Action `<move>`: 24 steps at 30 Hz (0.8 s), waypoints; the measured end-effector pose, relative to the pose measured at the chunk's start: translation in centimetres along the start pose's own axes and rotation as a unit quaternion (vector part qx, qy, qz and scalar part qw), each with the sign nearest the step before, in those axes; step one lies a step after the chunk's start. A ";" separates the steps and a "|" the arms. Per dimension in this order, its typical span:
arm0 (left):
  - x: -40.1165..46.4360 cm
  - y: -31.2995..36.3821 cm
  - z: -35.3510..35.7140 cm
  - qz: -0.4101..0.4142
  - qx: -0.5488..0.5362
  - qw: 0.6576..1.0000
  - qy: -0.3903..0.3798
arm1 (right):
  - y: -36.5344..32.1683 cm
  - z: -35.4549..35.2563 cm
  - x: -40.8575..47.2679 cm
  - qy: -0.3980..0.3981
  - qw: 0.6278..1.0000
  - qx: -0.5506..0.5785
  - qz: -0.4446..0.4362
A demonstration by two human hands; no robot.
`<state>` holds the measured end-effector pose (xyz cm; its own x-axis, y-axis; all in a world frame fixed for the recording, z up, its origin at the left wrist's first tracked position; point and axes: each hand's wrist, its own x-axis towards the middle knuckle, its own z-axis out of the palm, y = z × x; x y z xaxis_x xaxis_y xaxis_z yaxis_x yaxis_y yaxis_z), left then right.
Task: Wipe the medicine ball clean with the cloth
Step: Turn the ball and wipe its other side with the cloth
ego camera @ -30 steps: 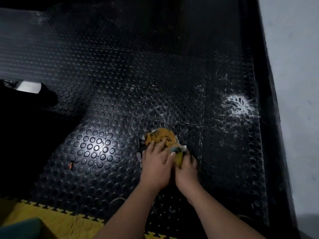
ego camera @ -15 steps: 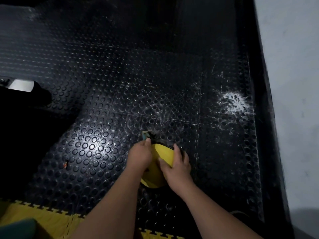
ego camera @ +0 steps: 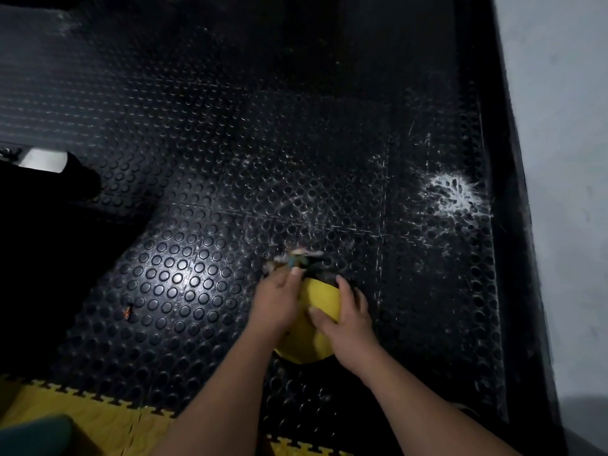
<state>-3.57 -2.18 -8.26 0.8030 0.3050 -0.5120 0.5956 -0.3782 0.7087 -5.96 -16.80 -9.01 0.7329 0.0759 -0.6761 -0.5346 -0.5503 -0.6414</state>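
A yellow medicine ball [ego camera: 320, 302] with a black far side rests on the studded black floor mat [ego camera: 184, 278], low in the middle of the view. My left hand [ego camera: 278, 302] presses on its left side and grips a blurred, multicoloured cloth [ego camera: 296, 258] that sticks out past the fingertips over the ball's far edge. My right hand [ego camera: 347, 319] is spread flat on the ball's right side, thumb across the yellow face. The ball's lower part shows between my wrists.
A grey wall [ego camera: 556, 192] with a black base strip runs down the right. A white powdery splash [ego camera: 452, 194] marks the mat near it. Yellow interlocking mat tiles [ego camera: 108, 419] lie at the bottom left. A dark object with a white patch [ego camera: 42, 161] sits at far left.
The ball has been turned: its orange patterned face is gone and a plain yellow face is up. My left hand moved the cloth over the ball's far edge. The right hand shifted onto the right side.
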 end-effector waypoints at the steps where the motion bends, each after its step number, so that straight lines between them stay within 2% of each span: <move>1: 0.8 -0.6 -0.8 -0.058 -0.024 0.998 -0.002 | -0.1 0.0 -0.1 -0.009 1.000 0.005 -0.004; 3: 1.6 -1.4 -2.1 -0.136 -0.020 0.990 -0.018 | -0.2 0.0 -0.3 -0.014 1.000 0.018 -0.004; 8: -0.6 -1.1 -0.6 -0.093 -0.114 0.989 0.008 | 0.3 -1.7 0.7 -0.039 0.989 0.134 0.043; 11: -0.6 -1.3 -1.1 -0.088 -0.189 0.977 0.038 | -0.2 -1.8 0.2 -0.047 0.991 0.122 0.021; 14: -0.8 -1.4 -1.6 -0.078 -0.265 0.960 0.053 | -0.1 -1.5 -0.2 -0.001 0.995 0.099 -0.033; 16: -1.0 -1.0 -1.6 -0.093 -0.299 0.949 0.036 | -0.2 -1.5 -0.2 0.004 0.996 0.087 -0.015; 18: -1.2 -0.8 -1.8 -0.114 -0.285 0.951 0.027 | -0.4 -1.2 0.1 -0.011 0.998 0.064 0.016; 20: -1.6 -0.1 -1.7 -0.099 -0.236 0.966 0.023 | -0.7 -0.6 0.4 -0.017 0.998 0.038 0.036; 22: -1.8 -0.2 -0.8 -0.002 -0.134 0.990 0.040 | -0.9 -0.5 1.1 -0.007 0.999 0.028 0.046; 24: -2.3 -0.4 0.9 0.128 0.043 0.991 0.025 | -1.0 -0.8 1.7 0.007 0.999 0.023 0.049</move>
<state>-5.63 -3.50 -7.79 0.9268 0.2320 -0.2954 0.3748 -0.5209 0.7669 -3.83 -16.83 -9.22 0.6820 0.0111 -0.7313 -0.6226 -0.5157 -0.5885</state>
